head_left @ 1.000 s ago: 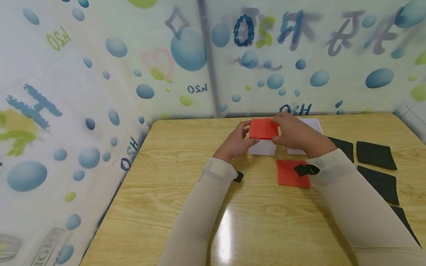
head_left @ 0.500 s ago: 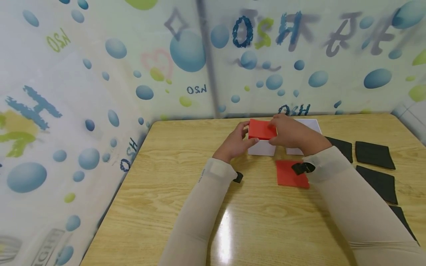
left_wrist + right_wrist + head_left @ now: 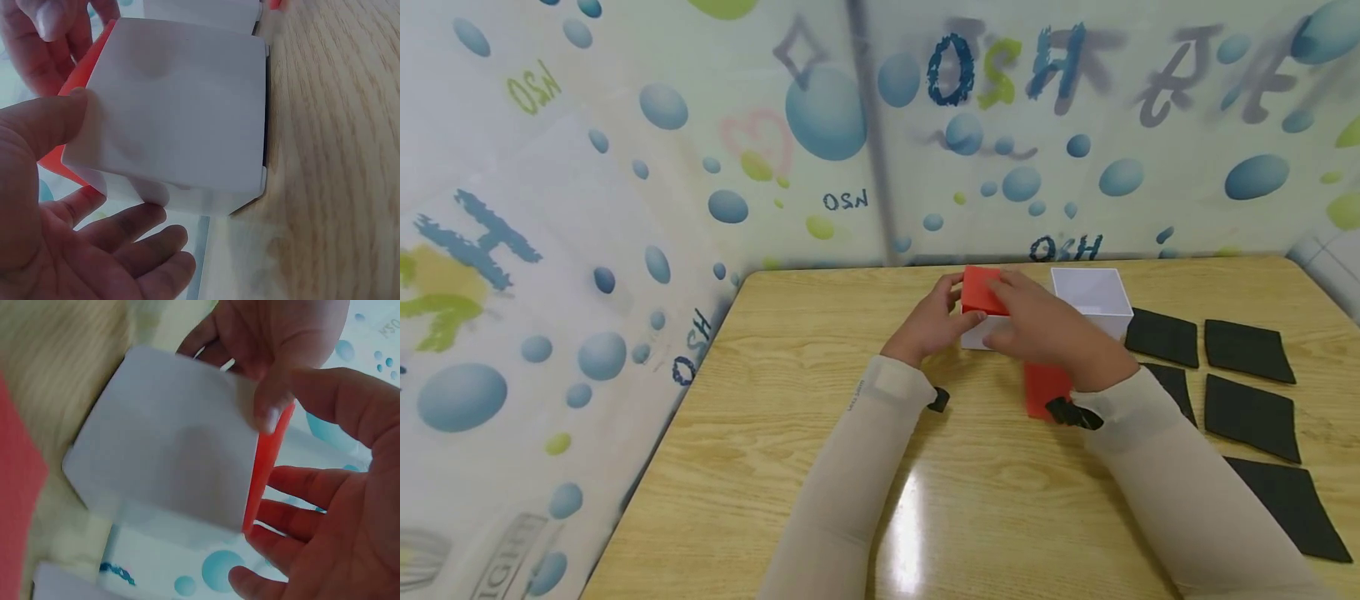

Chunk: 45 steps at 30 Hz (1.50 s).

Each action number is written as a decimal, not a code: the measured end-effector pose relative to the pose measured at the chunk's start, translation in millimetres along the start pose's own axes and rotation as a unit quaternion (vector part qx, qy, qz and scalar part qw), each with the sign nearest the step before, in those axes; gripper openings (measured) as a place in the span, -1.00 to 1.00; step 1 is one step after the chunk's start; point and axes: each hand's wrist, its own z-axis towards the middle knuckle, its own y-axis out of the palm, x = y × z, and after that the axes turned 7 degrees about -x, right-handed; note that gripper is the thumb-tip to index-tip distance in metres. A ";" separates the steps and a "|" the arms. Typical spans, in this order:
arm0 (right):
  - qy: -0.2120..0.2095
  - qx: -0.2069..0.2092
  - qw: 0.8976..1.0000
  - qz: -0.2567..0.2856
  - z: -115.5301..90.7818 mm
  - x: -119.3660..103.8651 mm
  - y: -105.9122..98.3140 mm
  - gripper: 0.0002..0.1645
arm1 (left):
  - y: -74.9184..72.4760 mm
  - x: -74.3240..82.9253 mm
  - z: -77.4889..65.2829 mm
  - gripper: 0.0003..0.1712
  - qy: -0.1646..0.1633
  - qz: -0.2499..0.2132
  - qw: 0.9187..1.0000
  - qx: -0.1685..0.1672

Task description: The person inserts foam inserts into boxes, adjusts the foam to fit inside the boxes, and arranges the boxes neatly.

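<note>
My left hand [image 3: 928,323] holds a small white box [image 3: 175,100] at its upper edge, thumb on the near face and fingers along the side. A red foam-like square [image 3: 980,290] lies over the top of this box; its edge [image 3: 269,469] sticks up along the rim in the right wrist view. My right hand [image 3: 1048,332] touches the red square with nearly straight fingers, thumb extended in front of the box. In the head view that hand hides the right part of the box and the square.
A second white box [image 3: 1092,296], open at the top, stands to the right. Another red square [image 3: 1045,390] lies on the wooden table [image 3: 760,433], partly under my right wrist. Several black squares [image 3: 1249,350] lie at the right. A patterned wall [image 3: 820,192] rises behind the table.
My right hand has shifted left across the red square, from its right edge onto its top. The second white box now shows more fully. My left hand stays in place.
</note>
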 end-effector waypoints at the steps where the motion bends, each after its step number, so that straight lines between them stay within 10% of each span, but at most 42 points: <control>1: -0.006 0.000 1.000 -0.001 -0.7 -1.0 1.8 0.07 | 0.1 -0.2 0.1 -0.16 0.000 0.001 1.000 0.000; 45: -0.026 0.017 0.999 -0.043 8.5 3.4 28.3 0.08 | 0.2 0.7 0.3 -0.14 -0.011 0.002 1.000 -0.001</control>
